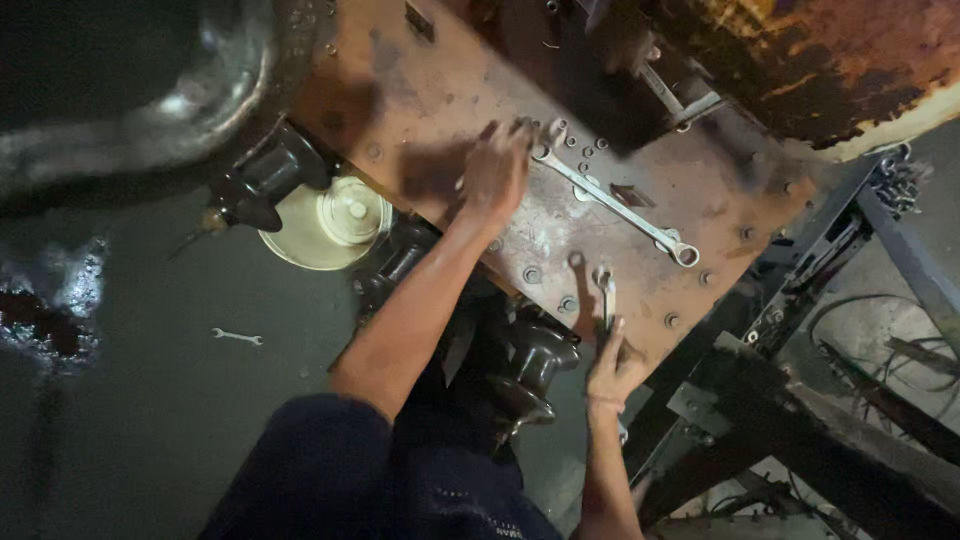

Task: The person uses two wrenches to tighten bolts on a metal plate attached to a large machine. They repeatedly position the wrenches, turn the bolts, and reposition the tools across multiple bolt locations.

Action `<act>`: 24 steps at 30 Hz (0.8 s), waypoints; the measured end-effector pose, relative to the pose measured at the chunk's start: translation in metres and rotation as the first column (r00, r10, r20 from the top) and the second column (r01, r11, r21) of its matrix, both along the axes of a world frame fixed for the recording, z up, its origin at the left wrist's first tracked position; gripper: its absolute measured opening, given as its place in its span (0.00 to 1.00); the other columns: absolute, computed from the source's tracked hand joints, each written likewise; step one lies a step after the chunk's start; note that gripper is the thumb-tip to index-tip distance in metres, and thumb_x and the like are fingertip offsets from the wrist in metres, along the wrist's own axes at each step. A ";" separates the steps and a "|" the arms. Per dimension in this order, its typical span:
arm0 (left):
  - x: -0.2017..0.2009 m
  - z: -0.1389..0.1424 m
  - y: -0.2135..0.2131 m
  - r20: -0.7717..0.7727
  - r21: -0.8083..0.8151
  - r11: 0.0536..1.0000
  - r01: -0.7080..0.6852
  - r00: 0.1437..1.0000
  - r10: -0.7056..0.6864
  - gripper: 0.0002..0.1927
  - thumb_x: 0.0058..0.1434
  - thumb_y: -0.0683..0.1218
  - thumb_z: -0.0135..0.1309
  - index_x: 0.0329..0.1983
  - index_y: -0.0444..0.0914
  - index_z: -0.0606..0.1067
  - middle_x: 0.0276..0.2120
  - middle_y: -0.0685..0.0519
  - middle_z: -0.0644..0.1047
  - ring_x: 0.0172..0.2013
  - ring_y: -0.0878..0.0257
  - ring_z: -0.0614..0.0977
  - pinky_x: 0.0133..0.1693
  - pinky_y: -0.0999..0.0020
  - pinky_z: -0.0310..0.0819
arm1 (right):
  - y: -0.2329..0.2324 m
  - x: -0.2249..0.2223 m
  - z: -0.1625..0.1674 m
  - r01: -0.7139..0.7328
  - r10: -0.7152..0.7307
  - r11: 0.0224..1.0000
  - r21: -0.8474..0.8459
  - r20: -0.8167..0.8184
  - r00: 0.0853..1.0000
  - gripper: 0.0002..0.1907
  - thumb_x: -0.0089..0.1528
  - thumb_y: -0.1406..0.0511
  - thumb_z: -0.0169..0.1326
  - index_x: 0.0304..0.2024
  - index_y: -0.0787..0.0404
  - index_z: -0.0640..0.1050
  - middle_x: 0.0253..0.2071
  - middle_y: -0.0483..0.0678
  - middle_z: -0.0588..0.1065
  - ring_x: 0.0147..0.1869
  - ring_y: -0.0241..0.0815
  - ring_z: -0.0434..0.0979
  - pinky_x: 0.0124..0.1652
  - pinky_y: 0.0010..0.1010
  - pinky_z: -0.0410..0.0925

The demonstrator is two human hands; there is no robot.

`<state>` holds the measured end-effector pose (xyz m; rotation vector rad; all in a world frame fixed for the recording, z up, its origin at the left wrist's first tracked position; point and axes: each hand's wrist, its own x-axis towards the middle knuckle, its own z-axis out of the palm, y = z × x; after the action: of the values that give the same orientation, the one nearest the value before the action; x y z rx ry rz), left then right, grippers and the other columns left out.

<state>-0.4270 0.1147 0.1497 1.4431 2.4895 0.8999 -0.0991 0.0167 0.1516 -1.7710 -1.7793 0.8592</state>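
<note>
A rusty steel plate studded with bolts lies tilted across the middle. My left hand rests palm down on it, fingers spread, touching the open end of a long combination wrench that lies diagonally on the plate. My right hand is at the plate's near edge, shut on the handle of a smaller wrench whose head sits on a bolt. Whether the left hand grips anything beneath it is hidden.
A brass-coloured pulley disc and dark cast machine parts sit under the plate's near edge. A small spanner lies on the dark floor at left. A rusted tank fills the top right, with a steel frame and cables at right.
</note>
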 end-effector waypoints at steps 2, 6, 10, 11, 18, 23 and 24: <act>-0.013 0.001 0.021 0.023 -0.072 0.997 -0.029 0.999 0.031 0.10 0.67 0.45 0.53 0.49 0.41 0.80 0.46 0.45 0.80 0.41 0.47 0.82 0.43 0.50 0.77 | -0.016 0.014 0.000 0.085 -0.083 0.996 -0.034 0.045 0.996 0.32 0.72 0.51 0.50 0.23 0.70 0.73 0.14 0.47 0.62 0.20 0.32 0.58 0.24 0.34 0.56; -0.024 -0.005 -0.006 0.005 0.098 0.995 -0.023 1.000 0.022 0.12 0.63 0.49 0.55 0.46 0.41 0.80 0.41 0.44 0.80 0.38 0.44 0.82 0.41 0.48 0.76 | -0.040 0.029 0.001 0.048 -0.046 0.998 -0.037 0.061 0.997 0.34 0.72 0.50 0.49 0.19 0.69 0.72 0.13 0.47 0.61 0.20 0.33 0.58 0.23 0.34 0.56; 0.014 -0.021 -0.089 0.717 -0.234 0.970 0.069 0.686 0.124 0.20 0.75 0.60 0.50 0.48 0.38 0.74 0.32 0.44 0.75 0.32 0.49 0.72 0.36 0.49 0.65 | -0.054 0.030 0.004 0.119 -0.104 0.983 -0.143 0.113 0.988 0.38 0.71 0.47 0.49 0.16 0.70 0.72 0.12 0.47 0.61 0.19 0.34 0.57 0.23 0.35 0.54; 0.033 -0.024 -0.115 0.942 -0.319 0.938 0.134 0.155 0.298 0.22 0.76 0.62 0.44 0.56 0.41 0.71 0.27 0.47 0.71 0.26 0.54 0.65 0.28 0.51 0.55 | -0.057 0.029 0.004 0.127 -0.110 0.978 -0.167 0.106 0.988 0.38 0.71 0.47 0.49 0.16 0.70 0.72 0.12 0.46 0.61 0.19 0.34 0.58 0.22 0.35 0.54; 0.116 -0.092 -0.213 0.937 -0.349 0.933 -0.087 -0.031 0.347 0.18 0.73 0.53 0.44 0.50 0.35 0.76 0.30 0.53 0.79 0.20 0.65 0.73 0.20 0.67 0.67 | -0.070 0.018 -0.001 0.092 -0.089 0.967 -0.236 0.024 0.996 0.38 0.71 0.45 0.47 0.16 0.68 0.72 0.13 0.43 0.63 0.20 0.32 0.60 0.23 0.33 0.56; 0.110 -0.146 -0.209 0.946 -0.267 0.911 -0.316 0.097 0.311 0.10 0.71 0.45 0.51 0.48 0.35 0.79 0.29 0.54 0.80 0.21 0.68 0.74 0.21 0.70 0.68 | -0.076 0.014 0.002 0.052 -0.055 0.978 -0.203 -0.010 0.998 0.38 0.72 0.45 0.47 0.16 0.67 0.69 0.14 0.44 0.63 0.21 0.32 0.60 0.23 0.32 0.55; 0.107 -0.145 -0.209 0.942 -0.312 0.898 -0.309 0.025 0.335 0.10 0.71 0.45 0.50 0.48 0.36 0.78 0.29 0.54 0.80 0.20 0.68 0.73 0.21 0.71 0.66 | -0.077 0.012 0.003 0.044 -0.047 0.981 -0.190 -0.012 0.999 0.38 0.72 0.46 0.47 0.17 0.67 0.69 0.14 0.43 0.63 0.21 0.32 0.60 0.23 0.32 0.55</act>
<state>-0.3195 -0.0943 0.0044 -0.0983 1.5736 1.2785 -0.0867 -0.0600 0.1544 -1.9090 -1.6874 1.0522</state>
